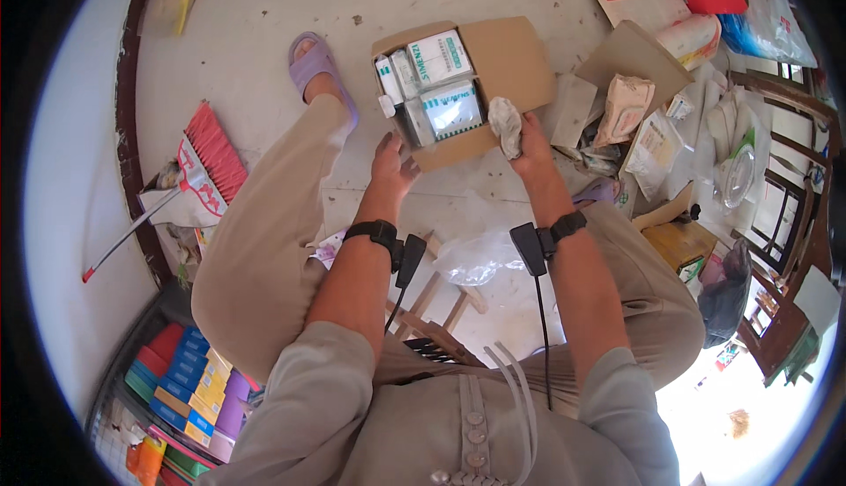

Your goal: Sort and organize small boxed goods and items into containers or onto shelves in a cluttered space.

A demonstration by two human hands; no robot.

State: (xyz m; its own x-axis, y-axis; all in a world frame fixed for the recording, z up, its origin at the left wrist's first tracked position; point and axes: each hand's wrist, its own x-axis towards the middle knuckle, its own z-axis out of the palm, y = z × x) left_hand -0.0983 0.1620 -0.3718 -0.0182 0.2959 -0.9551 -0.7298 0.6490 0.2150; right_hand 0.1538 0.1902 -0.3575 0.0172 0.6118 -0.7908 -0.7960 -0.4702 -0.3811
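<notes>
I see left hand (390,162) open, steadying near edge of cardboard box (460,89) at frame centre-top — right hand (527,144) closed on crumpled rag (506,126), kept beside box.

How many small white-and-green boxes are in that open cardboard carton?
5 that I can make out in the cardboard carton: two large ones, upper and lower, plus three narrow ones at left. More may be hidden underneath.

Both hands reach forward: left hand (392,162) open, right hand (532,148) clenched.

Brown cardboard box (511,59) on the floor holds white-green cartons (441,56).
</notes>
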